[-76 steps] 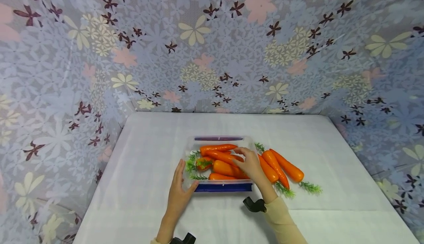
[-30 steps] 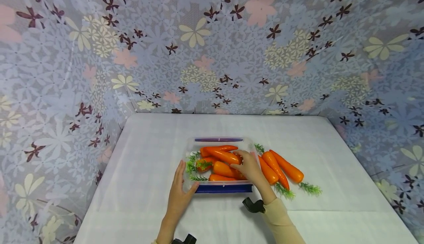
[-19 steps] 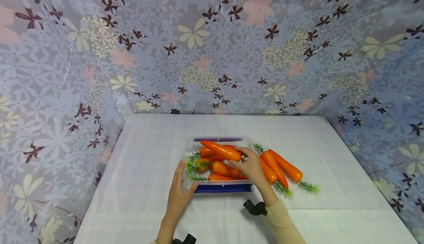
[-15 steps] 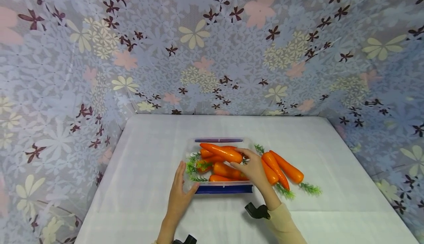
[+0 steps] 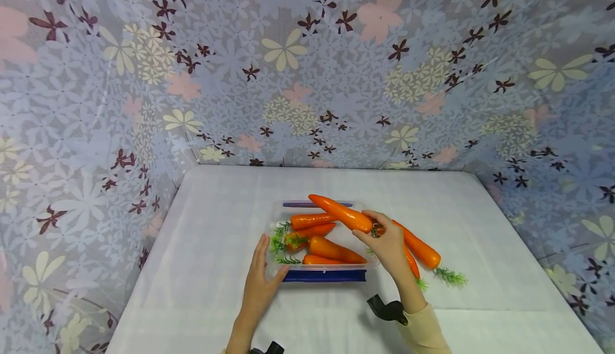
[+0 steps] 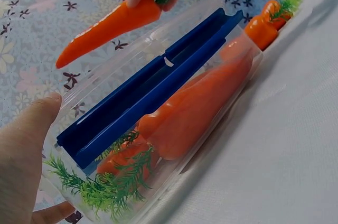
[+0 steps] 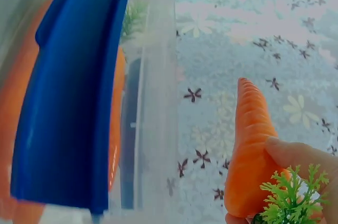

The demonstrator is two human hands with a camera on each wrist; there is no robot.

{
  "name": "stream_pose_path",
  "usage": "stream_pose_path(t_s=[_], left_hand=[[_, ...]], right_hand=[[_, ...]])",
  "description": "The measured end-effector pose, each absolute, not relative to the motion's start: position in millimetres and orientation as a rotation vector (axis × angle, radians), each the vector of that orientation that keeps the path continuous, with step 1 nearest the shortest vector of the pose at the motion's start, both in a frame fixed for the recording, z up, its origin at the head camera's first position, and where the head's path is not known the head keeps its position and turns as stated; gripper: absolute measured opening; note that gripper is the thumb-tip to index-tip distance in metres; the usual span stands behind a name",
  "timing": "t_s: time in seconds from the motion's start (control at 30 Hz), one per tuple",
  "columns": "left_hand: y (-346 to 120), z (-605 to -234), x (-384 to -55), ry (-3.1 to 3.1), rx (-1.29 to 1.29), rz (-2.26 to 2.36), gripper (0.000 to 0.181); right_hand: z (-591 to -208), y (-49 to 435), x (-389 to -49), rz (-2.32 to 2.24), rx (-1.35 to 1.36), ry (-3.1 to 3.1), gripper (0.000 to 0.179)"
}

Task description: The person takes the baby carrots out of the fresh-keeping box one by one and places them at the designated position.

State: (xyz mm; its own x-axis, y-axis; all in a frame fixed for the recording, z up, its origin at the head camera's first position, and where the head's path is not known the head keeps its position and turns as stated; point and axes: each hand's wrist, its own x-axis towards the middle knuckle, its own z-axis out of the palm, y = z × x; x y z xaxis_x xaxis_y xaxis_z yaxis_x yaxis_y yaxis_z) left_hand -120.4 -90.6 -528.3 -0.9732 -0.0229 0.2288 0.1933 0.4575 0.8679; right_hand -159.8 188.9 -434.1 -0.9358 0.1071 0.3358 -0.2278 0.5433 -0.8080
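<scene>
My right hand [image 5: 390, 243] pinches an orange carrot [image 5: 340, 213] by its thick, green-topped end, raised over the right part of a clear plastic box [image 5: 326, 267]. The carrot's tip points to the far left, past the box's back rim. In the right wrist view my thumb [image 7: 290, 152] lies along the carrot's side. Several carrots [image 5: 331, 249] lie in the box, their green leafy tops [image 5: 277, 242] mostly at its left end. My left hand [image 5: 259, 282] rests against the box's left front corner, fingers fairly straight along the side and thumb at the front edge.
Loose carrots [image 5: 419, 246] lie on the white-covered table [image 5: 480, 284] right of the box, partly hidden by my right hand. A blue latch [image 5: 324, 275] runs along the box's front, another along its back. Flower-patterned cloth [image 5: 298, 76] stands behind and at both sides.
My right hand has taken hold of a carrot from the top of the pile in the box and moved it up and to the right. The left hand has stayed at the box.
</scene>
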Motion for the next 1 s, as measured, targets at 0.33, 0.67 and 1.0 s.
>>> stream_pose_path(t_s=[0.33,0.67,1.0], left_hand=[[-89,-529,-118,-2.497,-0.137,-1.543,0.077],[-89,-529,-120,-2.511,-0.124,-1.535,0.077],[-90,-526,-120,-2.495,-0.145,-1.518,0.078]], right_hand=[[-431,221,-156,1.396,-0.071,-2.351,0.046],[-434,251,-157,1.262,-0.245,-2.359,0.044],[-448,282,-157,1.225,-0.345,-2.31,0.043]])
